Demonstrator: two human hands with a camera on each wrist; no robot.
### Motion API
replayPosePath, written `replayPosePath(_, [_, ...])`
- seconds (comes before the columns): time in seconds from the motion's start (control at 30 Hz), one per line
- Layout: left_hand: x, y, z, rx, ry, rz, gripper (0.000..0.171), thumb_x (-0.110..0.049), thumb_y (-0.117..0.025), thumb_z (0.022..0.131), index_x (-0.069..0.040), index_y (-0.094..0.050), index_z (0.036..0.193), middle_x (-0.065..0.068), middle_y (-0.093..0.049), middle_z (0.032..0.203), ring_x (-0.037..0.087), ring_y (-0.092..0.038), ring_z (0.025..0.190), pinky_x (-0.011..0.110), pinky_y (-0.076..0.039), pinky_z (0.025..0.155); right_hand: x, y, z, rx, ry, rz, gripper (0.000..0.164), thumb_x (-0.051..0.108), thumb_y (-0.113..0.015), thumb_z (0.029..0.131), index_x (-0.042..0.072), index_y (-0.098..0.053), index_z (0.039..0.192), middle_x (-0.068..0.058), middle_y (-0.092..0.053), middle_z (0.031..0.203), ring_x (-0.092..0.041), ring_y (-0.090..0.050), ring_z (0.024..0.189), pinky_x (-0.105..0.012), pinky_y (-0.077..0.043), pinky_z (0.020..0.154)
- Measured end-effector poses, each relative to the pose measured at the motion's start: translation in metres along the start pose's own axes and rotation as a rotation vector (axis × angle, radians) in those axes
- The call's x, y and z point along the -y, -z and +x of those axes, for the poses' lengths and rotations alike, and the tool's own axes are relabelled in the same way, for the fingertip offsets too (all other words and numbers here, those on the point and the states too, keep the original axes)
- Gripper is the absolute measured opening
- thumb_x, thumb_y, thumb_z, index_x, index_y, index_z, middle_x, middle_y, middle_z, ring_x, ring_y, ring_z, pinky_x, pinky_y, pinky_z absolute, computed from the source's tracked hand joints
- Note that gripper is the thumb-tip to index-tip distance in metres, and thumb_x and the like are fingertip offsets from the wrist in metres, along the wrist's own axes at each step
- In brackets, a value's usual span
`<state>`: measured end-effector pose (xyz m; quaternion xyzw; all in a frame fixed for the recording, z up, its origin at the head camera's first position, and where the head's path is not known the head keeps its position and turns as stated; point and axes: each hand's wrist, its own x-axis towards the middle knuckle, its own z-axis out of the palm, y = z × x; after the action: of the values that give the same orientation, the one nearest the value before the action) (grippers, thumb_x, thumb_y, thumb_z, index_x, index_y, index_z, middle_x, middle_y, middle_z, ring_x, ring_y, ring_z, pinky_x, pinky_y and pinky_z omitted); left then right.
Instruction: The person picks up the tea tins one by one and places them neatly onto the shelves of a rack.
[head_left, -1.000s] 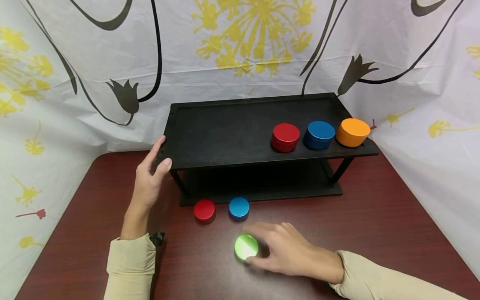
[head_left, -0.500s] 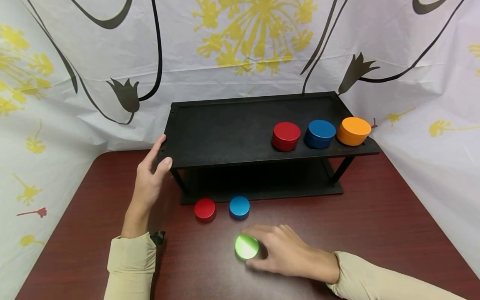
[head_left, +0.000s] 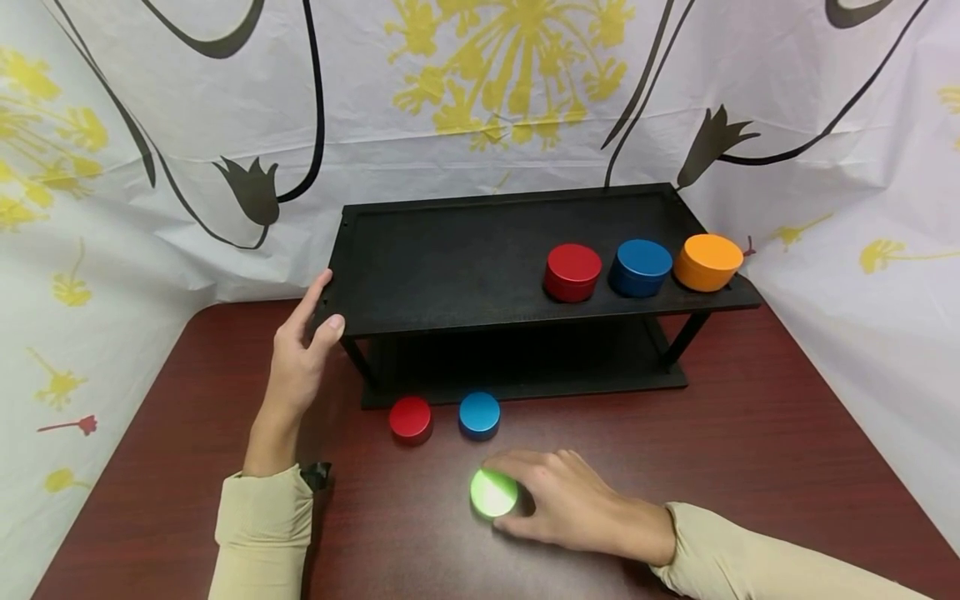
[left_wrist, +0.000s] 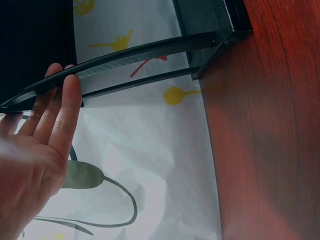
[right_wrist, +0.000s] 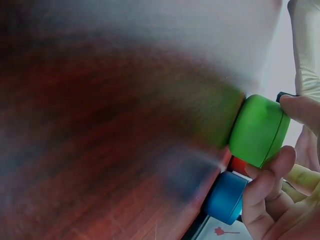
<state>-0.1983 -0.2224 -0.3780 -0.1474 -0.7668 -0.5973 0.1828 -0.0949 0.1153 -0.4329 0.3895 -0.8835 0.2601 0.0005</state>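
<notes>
In the head view my right hand holds a small round green tin at the front of the table, thumb on its near side and fingers on its far side. The right wrist view shows the lid seam of the green tin between thumb and fingers, its base at the tabletop. My left hand touches the left end of a black two-tier shelf; in the left wrist view its straight fingers lie against the shelf's edge. A red tin and a blue tin stand before the shelf.
On the upper tier's right side stand a larger red tin, a larger blue tin and an orange tin in a row. A white patterned cloth hangs behind and beside the dark red table.
My right fingers have settled around the green tin, which keeps its place on the table. The left hand stays at the shelf's end. The head view has shifted slightly.
</notes>
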Motion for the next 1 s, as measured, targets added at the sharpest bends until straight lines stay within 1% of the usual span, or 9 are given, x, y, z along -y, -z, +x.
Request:
replayPosePath(0.13, [0.000,0.000,0.000,-0.001,0.000,0.001,0.055,-0.016,-0.055,0.097,-0.025,-0.045,0.151,-0.005,-0.044,0.152,0.013,-0.040,0.138,0.021,-0.032,0.108,0.001,-0.001,0.000,-0.012,0.005,-0.011,0.051,0.036,-0.083,0.076,0.017,-0.068,0.121,0.008,-0.069,0.112,-0.003,-0.064,0.100,-0.029,-0.055,0.070])
replayPosePath(0.4, [0.000,0.000,0.000,-0.001,-0.001,-0.001,0.055,-0.015,-0.055,0.097,-0.024,-0.045,0.151,-0.005,-0.043,0.153,0.013,-0.040,0.138,0.020,-0.032,0.108,0.002,-0.001,0.000,-0.006,-0.002,-0.005,0.050,0.035,-0.083,0.077,0.016,-0.069,0.120,0.008,-0.069,0.111,-0.002,-0.063,0.099,-0.028,-0.055,0.071])
replayPosePath(0.63, [0.000,-0.001,0.000,0.002,-0.007,0.008,0.055,-0.016,-0.055,0.098,-0.025,-0.045,0.151,-0.005,-0.043,0.153,0.013,-0.040,0.138,0.021,-0.032,0.109,0.001,-0.002,0.000,-0.031,0.012,-0.010,0.048,0.034,-0.083,0.077,0.015,-0.069,0.119,0.008,-0.069,0.109,-0.001,-0.063,0.096,-0.025,-0.054,0.069])
replayPosePath(0.87, [0.000,0.000,0.000,-0.006,-0.006,0.011,0.055,-0.015,-0.055,0.098,-0.025,-0.045,0.151,-0.005,-0.044,0.152,0.012,-0.041,0.137,0.020,-0.032,0.108,0.001,0.006,0.004,-0.092,0.038,-0.017,0.048,0.034,-0.083,0.077,0.014,-0.070,0.118,0.008,-0.070,0.107,0.000,-0.064,0.091,-0.024,-0.054,0.067])
replayPosePath(1.0, [0.001,-0.001,0.000,-0.004,-0.010,0.007,0.055,-0.015,-0.055,0.098,-0.024,-0.045,0.151,-0.005,-0.044,0.152,0.012,-0.041,0.137,0.021,-0.032,0.109,0.002,0.013,0.007,-0.107,0.044,0.015,0.047,0.034,-0.082,0.079,0.015,-0.069,0.120,0.009,-0.069,0.108,0.002,-0.062,0.090,-0.021,-0.053,0.068])
